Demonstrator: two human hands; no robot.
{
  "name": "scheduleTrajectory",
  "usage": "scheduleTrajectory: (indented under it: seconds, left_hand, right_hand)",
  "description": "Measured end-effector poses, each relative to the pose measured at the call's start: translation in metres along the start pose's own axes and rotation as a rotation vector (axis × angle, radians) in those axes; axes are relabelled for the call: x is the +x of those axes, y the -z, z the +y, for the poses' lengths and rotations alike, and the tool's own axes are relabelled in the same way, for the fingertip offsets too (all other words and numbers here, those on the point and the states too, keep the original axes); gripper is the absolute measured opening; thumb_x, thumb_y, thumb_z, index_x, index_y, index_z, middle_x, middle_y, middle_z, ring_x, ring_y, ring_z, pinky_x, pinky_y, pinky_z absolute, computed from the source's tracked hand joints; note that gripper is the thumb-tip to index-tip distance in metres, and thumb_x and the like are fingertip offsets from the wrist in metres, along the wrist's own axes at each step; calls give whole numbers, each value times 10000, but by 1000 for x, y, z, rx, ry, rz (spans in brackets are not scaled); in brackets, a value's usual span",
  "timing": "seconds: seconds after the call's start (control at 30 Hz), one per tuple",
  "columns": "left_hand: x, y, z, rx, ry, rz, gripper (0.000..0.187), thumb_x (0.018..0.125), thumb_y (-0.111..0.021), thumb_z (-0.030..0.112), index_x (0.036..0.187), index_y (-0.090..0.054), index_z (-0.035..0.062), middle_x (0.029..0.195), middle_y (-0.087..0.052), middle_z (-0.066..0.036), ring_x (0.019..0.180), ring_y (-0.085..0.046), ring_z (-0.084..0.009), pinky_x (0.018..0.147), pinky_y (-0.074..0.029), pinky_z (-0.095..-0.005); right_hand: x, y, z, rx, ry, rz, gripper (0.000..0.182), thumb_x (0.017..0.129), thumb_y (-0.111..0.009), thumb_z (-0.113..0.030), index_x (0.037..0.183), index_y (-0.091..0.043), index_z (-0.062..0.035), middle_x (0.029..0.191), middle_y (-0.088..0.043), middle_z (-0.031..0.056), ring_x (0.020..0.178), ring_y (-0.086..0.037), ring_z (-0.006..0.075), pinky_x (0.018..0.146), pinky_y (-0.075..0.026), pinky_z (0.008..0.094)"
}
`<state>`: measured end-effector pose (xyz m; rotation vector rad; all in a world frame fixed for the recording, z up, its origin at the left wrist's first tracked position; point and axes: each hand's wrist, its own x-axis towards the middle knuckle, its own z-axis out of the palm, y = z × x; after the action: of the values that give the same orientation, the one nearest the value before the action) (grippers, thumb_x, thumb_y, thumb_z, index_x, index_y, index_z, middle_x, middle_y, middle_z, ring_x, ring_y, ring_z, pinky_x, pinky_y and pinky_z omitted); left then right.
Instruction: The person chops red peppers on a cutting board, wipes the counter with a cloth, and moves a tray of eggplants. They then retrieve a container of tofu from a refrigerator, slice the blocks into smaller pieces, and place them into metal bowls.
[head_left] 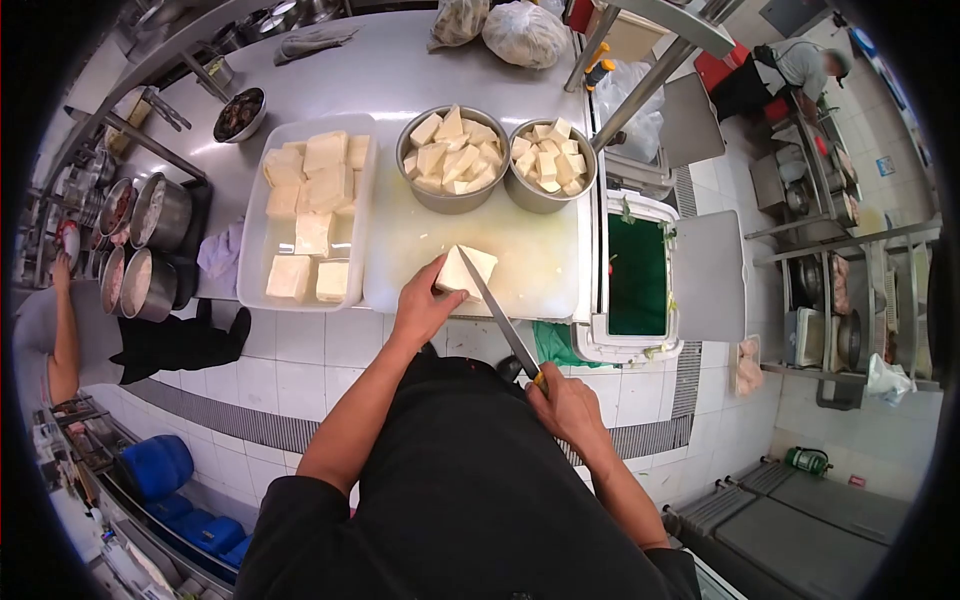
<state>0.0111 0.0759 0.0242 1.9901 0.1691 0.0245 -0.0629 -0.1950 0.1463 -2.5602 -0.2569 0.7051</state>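
Observation:
On the white cutting board (400, 270) lies a pale block of tofu (468, 276), near the board's front edge. My left hand (424, 305) grips its left side, thumb in front. In my right hand (569, 402) is the handle of a long knife (503, 321), its blade slanting up and left across the block's top; how deep it sits cannot be made out. Behind the block stand two round metal pots, the left pot (445, 203) and the right pot (540, 203), both full of cut tofu pieces. A plastic tub (252, 250) left of the board holds several larger blocks.
Right of the table is an open green-lined bin (640, 270) with a raised lid. A bowl of dark food (240, 115) and plastic bags (525, 35) are farther back. Pots (160, 212) stand left. One person (800, 75) works far right; another's arm (63, 330) shows left.

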Motion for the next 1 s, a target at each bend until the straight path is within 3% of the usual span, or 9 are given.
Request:
scheduleTrajectory:
  seconds: [0.2, 0.27, 0.53, 0.73, 1.0]
  left_hand:
    - [0, 0, -1, -24, 30, -10, 736, 827, -817, 160, 1452, -479, -30, 1243, -669, -190, 1066, -674, -233, 937, -531, -336]
    - [0, 2, 4, -38, 73, -22, 707, 816, -811, 204, 1420, -515, -16, 1300, -626, -221, 1169, -635, -328, 989, -517, -388]
    - [0, 2, 7, -29, 48, -14, 700, 816, -812, 219, 1406, -523, -22, 1289, -630, -227, 1161, -640, -333, 982, -523, -387]
    - [-1, 0, 6, 34, 60, -5, 707, 812, -815, 253, 1396, -529, -26, 1299, -627, -236, 1179, -630, -350, 1009, -503, -399]
    - [-2, -3, 5, -9, 61, 6, 707, 797, -825, 219, 1393, -530, -19, 1286, -633, -223, 1178, -629, -343, 1011, -500, -395]
  right_hand:
    - [-1, 2, -6, -8, -19, -2, 301, 967, -593, -299, 1100, -544, -33, 761, -675, 268, 751, -657, 485, 690, -497, 579]
    - [0, 2, -8, -6, -24, 1, 295, 965, -596, -296, 1083, -538, -32, 765, -671, 275, 761, -651, 491, 694, -491, 576]
    - [-3, 7, -18, -44, -10, 15, 280, 967, -596, -283, 1076, -534, -33, 751, -679, 257, 729, -661, 477, 676, -508, 574]
    - [4, 15, -34, -132, 10, -7, 255, 974, -578, -269, 993, -507, -24, 719, -668, 261, 698, -667, 465, 674, -519, 570]
    - [36, -42, -2, -119, 15, 27, 226, 970, -557, -237, 981, -503, -18, 720, -676, 242, 699, -675, 450, 678, -527, 564]
